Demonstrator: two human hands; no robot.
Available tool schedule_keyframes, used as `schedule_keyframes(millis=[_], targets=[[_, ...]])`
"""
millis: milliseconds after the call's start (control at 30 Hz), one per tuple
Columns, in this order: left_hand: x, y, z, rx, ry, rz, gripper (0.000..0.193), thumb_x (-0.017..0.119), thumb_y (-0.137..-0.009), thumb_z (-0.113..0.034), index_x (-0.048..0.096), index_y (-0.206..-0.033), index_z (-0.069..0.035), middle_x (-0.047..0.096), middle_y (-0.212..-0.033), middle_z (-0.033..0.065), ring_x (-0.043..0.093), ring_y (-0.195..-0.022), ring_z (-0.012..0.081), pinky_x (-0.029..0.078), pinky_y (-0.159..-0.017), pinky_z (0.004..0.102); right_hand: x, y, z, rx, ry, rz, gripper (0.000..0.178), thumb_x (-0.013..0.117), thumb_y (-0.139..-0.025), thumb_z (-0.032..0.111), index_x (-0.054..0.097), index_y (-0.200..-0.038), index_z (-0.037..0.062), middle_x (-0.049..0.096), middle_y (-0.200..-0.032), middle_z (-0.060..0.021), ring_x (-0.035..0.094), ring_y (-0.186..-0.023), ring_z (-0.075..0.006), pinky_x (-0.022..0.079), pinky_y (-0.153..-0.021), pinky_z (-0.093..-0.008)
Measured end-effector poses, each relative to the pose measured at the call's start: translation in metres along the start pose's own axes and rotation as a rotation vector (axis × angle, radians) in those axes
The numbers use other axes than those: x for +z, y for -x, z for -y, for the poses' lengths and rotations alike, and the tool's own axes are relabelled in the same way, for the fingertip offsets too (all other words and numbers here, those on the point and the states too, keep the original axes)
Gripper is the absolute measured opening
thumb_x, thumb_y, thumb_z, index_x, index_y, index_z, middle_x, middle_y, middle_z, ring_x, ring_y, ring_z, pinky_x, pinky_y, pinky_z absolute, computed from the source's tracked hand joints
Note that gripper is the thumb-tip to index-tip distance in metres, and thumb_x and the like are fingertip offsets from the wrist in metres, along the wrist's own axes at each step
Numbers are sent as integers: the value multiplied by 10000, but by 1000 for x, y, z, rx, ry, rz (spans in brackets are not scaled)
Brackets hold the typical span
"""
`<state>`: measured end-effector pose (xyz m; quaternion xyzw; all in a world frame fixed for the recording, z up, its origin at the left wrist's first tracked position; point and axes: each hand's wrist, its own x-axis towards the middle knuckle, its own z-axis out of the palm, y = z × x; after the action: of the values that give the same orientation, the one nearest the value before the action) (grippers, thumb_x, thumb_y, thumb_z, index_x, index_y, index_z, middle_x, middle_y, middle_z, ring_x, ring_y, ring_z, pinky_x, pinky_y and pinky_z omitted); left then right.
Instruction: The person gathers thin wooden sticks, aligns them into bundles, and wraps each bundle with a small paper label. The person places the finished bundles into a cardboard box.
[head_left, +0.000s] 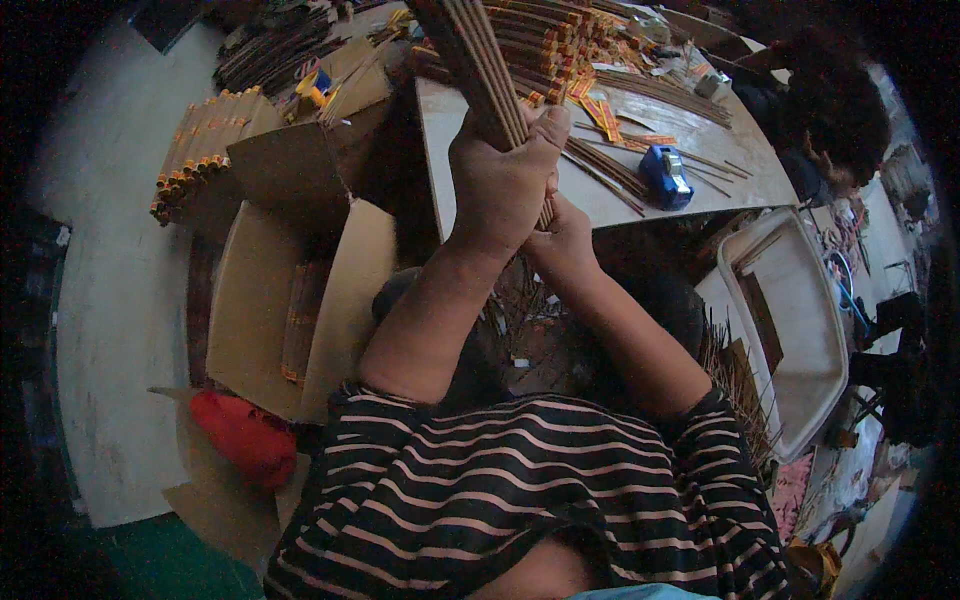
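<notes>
My left hand [490, 185] is wrapped round a thick bundle of thin brown incense sticks [468, 60], which slants up and away over the table's near edge. Just below and to the right, my right hand [562, 238] closes round the lower end of the same bundle, partly covered by the left. Beyond my hands, labelled bundles of sticks [545, 50] are piled on the white table [440, 150]. Red and yellow paper labels [598, 118] lie beside them. Loose sticks [608, 172] rest to the right of my hands, near a blue tape dispenser [666, 178].
An open cardboard box [350, 290] stands left of my knees, with bundles inside. More wrapped bundles [210, 135] are stacked beyond it. Near my left elbow lies a red bag or cloth [243, 438]. A white plastic tub [815, 350] stands at right; another person [825, 110] is behind it.
</notes>
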<state>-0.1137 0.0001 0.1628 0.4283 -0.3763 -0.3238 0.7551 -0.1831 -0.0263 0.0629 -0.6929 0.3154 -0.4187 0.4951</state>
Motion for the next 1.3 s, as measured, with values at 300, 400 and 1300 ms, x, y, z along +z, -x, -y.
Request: schedule_keyframes(millis=[300,400,1300], targets=[[-14,-45,74,234,-264,102,261,627,-800,-127,436,-629,-80,430,-525,-25,419,-461,67,343,-437,232,-1,-57,-56,-95,-82,80,319,638,-728,49,515,-1021,22,608,-925,-95,560,-839,-145,442,-741,-282],[-18,-48,103,96,-265,64,274,631,-798,-130,424,-625,-80,424,-541,-31,395,-481,65,331,-446,234,-1,-64,-90,37,-66,117,329,641,-732,67,516,-1033,21,606,-914,-92,555,-838,-129,445,-729,-272],[-21,-56,102,-70,-94,-37,220,591,-788,-42,419,-660,-88,392,-487,-11,394,-376,95,332,-357,248,-2,-56,-110,130,46,167,340,652,-724,192,514,-1001,51,606,-824,-134,586,-741,-208,457,-683,-321]])
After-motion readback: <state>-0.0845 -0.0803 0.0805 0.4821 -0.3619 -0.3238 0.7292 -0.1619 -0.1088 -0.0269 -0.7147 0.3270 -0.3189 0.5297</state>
